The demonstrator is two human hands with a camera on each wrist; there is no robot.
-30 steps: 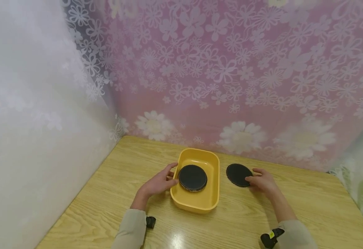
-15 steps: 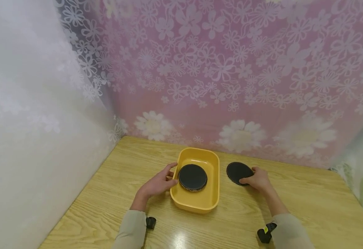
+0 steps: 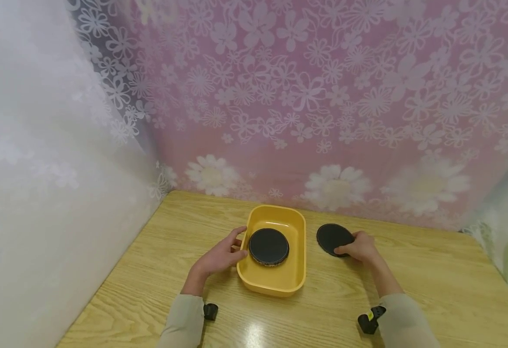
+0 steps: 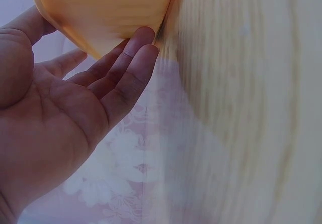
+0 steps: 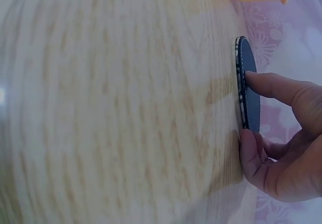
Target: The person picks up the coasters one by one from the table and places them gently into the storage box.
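A yellow rectangular basin [image 3: 275,285] sits on the table in the head view. Inside it lies a round black coaster [image 3: 268,246] with a thick patterned edge; whether it is a stack cannot be told. My left hand [image 3: 219,256] rests against the basin's left side, thumb at the rim and fingers loosely extended along the outer wall [image 4: 115,7]. To the basin's right, a second round black coaster [image 3: 333,238] has stitching along its rim. My right hand [image 3: 360,246] pinches its near right edge, thumb on top and fingers at the rim. That coaster [image 5: 251,100] is at the tabletop.
The wood-grain table [image 3: 149,270] extends around the basin on all sides. A pink floral cloth [image 3: 280,145] hangs behind its back edge, and a white cloth [image 3: 62,169] hangs along the left. Each wrist wears a small black camera [image 3: 369,323].
My right hand has moved left and its thumb further onto the coaster, taking hold of its edge. My left hand and the basin have stayed in place; the head view shifts slightly.
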